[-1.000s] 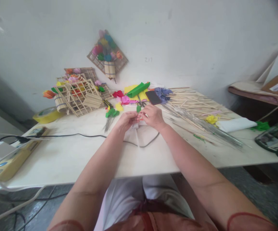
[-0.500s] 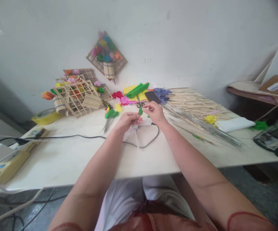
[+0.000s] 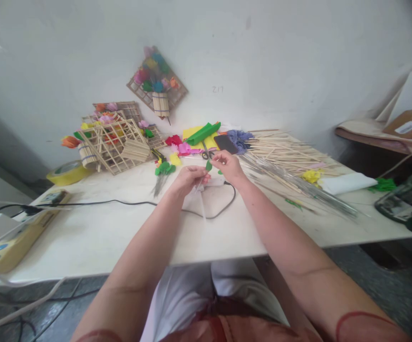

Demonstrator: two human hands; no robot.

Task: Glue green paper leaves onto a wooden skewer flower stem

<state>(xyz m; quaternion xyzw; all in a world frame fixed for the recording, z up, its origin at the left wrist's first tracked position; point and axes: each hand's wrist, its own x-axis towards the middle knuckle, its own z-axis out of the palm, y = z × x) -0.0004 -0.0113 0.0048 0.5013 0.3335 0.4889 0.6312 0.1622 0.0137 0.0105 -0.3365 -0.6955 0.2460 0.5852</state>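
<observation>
A small green paper leaf (image 3: 209,166) stands between my hands above the table. My left hand (image 3: 191,179) is closed, its thumb and fingertips pinching the base of the leaf. My right hand (image 3: 229,165) comes in from the other side, finger and thumb pinched at the leaf's edge. Below them lies a white corded tool (image 3: 215,182), partly hidden by my hands; it looks like a glue gun with a clear stick. To the left rests a bunch of green leaves (image 3: 165,168) on thin wire stems. Scissors (image 3: 206,155) lie just behind my hands.
Flower-decked stick lattices (image 3: 120,142) and yellow tape (image 3: 68,173) stand at left, before a power strip (image 3: 31,232). A black cord (image 3: 120,201) crosses the table. Behind are green crepe paper (image 3: 204,133) and a phone (image 3: 225,144); wooden sticks (image 3: 284,149) and wires (image 3: 320,194) spread right.
My hands stay almost in place at the leaf, with only a slight shift of the right fingertips. The whole view has moved very slightly.
</observation>
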